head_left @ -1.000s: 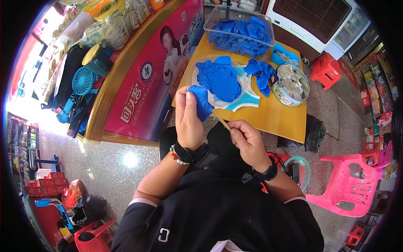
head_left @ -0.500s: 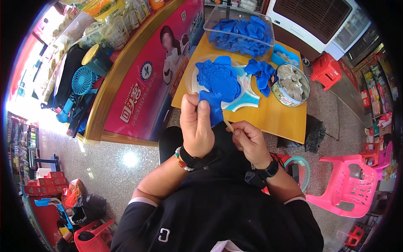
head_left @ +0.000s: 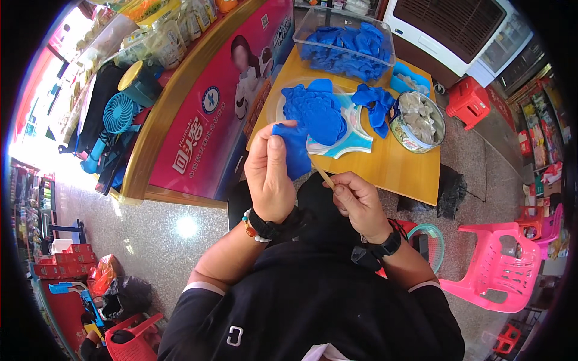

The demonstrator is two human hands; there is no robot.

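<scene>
Between the thumb and fingers of my left hand [head_left: 271,183] is a thin, limp blue piece [head_left: 293,155], held up at the table's near edge. My right hand [head_left: 361,204] pinches a thin pale stick [head_left: 324,173], whose tip points up toward the blue piece. Just beyond my hands, a stack of flat, wavy-edged blue pieces [head_left: 316,114] rests on a clear round plate or lid [head_left: 276,107]. Under its right side lies a white and light-blue patterned sheet [head_left: 352,144]. More loose blue pieces [head_left: 376,108] lie to the right.
On the yellow table [head_left: 397,177] are a clear bin [head_left: 391,51] full of blue pieces, a small blue tray [head_left: 397,84] and a round tin [head_left: 415,144] of pale pieces. A counter [head_left: 205,108] stands at left, a pink chair [head_left: 500,265] and red stool [head_left: 468,102] at right.
My left hand has moved left and slightly down with the blue piece, which now hangs more spread out. My right hand and the stick have hardly moved.
</scene>
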